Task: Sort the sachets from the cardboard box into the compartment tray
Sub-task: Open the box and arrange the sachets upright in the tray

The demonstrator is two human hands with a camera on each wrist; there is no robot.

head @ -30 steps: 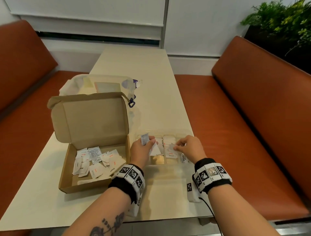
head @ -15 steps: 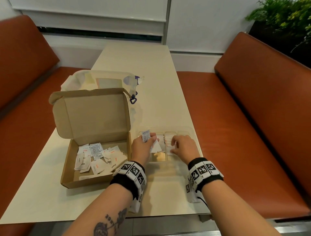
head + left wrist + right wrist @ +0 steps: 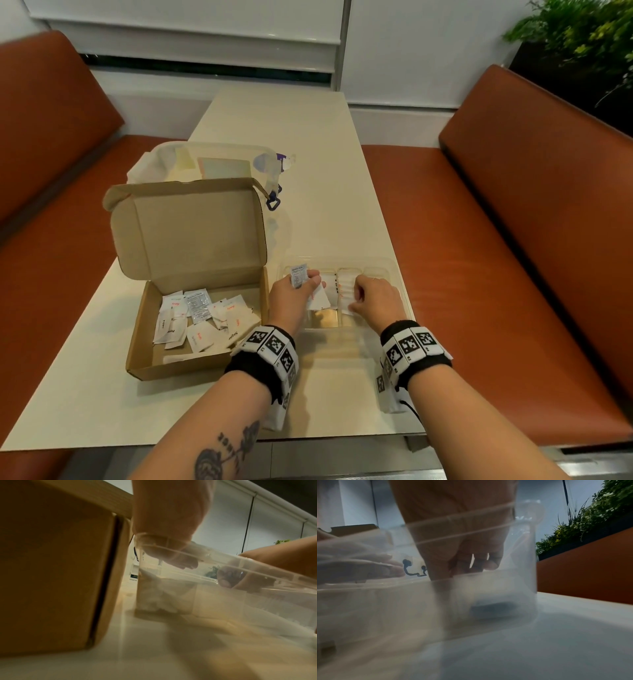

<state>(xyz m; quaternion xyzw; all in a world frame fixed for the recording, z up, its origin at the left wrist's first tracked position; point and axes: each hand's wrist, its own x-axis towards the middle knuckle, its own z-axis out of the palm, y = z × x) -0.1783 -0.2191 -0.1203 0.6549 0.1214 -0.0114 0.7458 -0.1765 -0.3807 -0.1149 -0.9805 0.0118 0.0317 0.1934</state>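
Observation:
The open cardboard box lies at the left and holds several white sachets. Just right of it stands the clear compartment tray. My left hand hovers over the tray's left end, gripping a small printed sachet and a plain white sachet. My right hand reaches into the middle compartment, its fingers curled round a white sachet. In the left wrist view, white sachets show through the tray wall beside the box. The right hand's fingers point down inside the tray.
A clear plastic bag with a blue clip lies behind the box lid. Orange benches run along both sides of the narrow cream table. A plant stands at the far right.
My right hand has lowered with its sachet from above the tray into the middle compartment. The left hand has stayed over the tray's left end with its sachets.

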